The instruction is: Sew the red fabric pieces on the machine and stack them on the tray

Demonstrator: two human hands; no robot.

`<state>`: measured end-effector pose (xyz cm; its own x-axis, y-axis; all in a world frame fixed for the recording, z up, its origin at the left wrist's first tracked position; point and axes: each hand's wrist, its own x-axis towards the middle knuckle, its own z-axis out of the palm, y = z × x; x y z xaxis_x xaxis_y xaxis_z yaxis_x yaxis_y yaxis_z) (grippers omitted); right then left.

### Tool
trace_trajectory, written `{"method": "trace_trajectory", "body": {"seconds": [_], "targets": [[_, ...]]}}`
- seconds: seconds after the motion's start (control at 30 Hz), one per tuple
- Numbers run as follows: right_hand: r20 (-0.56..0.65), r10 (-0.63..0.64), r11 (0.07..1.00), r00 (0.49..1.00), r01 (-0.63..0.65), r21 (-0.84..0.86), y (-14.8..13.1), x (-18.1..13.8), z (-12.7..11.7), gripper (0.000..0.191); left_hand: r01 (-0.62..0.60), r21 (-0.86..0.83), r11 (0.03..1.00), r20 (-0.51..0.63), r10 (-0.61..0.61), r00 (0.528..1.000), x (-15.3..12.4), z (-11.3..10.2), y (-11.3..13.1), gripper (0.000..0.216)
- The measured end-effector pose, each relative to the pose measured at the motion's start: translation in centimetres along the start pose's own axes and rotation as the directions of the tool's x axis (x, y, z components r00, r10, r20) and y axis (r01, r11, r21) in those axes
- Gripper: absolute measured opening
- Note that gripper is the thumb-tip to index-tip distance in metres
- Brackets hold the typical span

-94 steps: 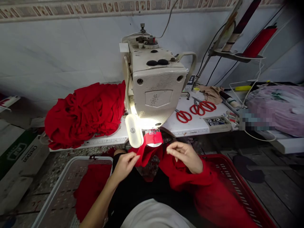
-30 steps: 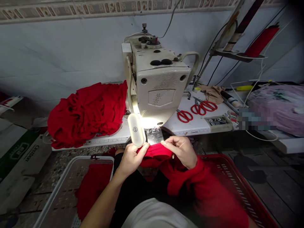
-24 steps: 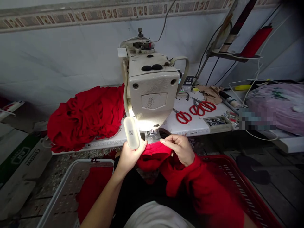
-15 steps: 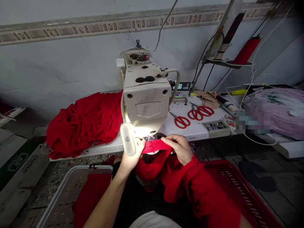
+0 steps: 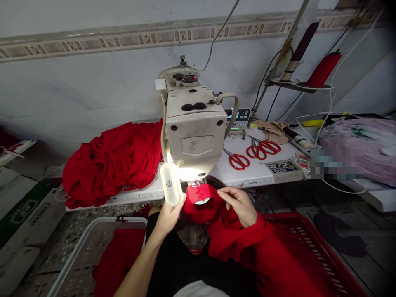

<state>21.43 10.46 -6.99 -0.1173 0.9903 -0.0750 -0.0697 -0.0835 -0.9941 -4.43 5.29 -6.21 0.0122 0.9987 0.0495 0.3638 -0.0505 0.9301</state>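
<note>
A loop of red fabric [image 5: 202, 192] lies under the presser foot of the sewing machine [image 5: 194, 132], around its narrow arm, with a vertical seam at its middle. My right hand [image 5: 243, 206] is closed, thumb and finger pinched at the loop's right edge. More red cloth [image 5: 266, 255] hangs from there and drapes over my right forearm. Left of the loop is my left hand [image 5: 169, 216], thumb tip close to the cloth; the white lamp [image 5: 171, 185] hides most of its fingers, so I cannot see whether it grips anything.
A heap of red cloth [image 5: 114, 161] lies left of the machine. Several red-handled scissors [image 5: 239, 161] and a small parts tray [image 5: 283, 167] are on the right. Below stand a white basket [image 5: 89, 231] and a red basket [image 5: 309, 231]. Thread cones [image 5: 323, 70] stand behind.
The red band, earlier stretched between both hands in front of the needle, now sits under the presser foot. My left hand has lowered slightly and moved left; my right hand has shifted slightly right and down.
</note>
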Motion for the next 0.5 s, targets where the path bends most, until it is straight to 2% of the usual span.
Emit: {"method": "trace_trajectory", "body": {"seconds": [0.1,0.17,0.27,0.33,0.4,0.47,0.5], "targets": [[-0.005,0.053,0.996,0.999,-0.053,0.067,0.9,-1.1,-0.3,0.040,0.148,-0.074,0.986,0.065,-0.143,0.988,-1.2,-1.9,-1.5,0.047],[0.069,0.097,0.990,0.993,-0.104,0.099,0.8,-2.0,0.3,0.039,0.160,-0.161,0.974,-0.018,-0.164,0.986,-1.2,-3.5,-1.8,0.043],[0.216,0.150,0.983,0.965,-0.170,0.075,0.5,-3.1,2.3,0.042,0.093,-0.275,0.957,-0.204,-0.153,0.967,-0.2,-5.0,-0.9,0.036],[0.262,0.158,0.984,0.952,-0.175,0.042,0.5,-3.6,3.8,0.042,0.031,-0.289,0.957,-0.283,-0.117,0.952,0.4,-4.9,0.1,0.030],[0.264,0.113,0.993,0.958,-0.121,0.015,0.5,-3.9,4.9,0.039,-0.002,-0.282,0.959,-0.318,-0.091,0.944,0.7,-4.0,0.8,0.027],[0.257,0.046,0.999,0.965,-0.039,-0.031,0.4,-4.3,5.4,0.036,0.016,-0.294,0.956,-0.283,-0.103,0.954,0.2,-2.6,1.0,0.026],[0.269,0.027,0.998,0.963,-0.011,-0.060,0.2,-4.5,5.6,0.037,0.039,-0.306,0.951,-0.230,-0.113,0.967,-0.2,-2.0,0.8,0.026]]}}
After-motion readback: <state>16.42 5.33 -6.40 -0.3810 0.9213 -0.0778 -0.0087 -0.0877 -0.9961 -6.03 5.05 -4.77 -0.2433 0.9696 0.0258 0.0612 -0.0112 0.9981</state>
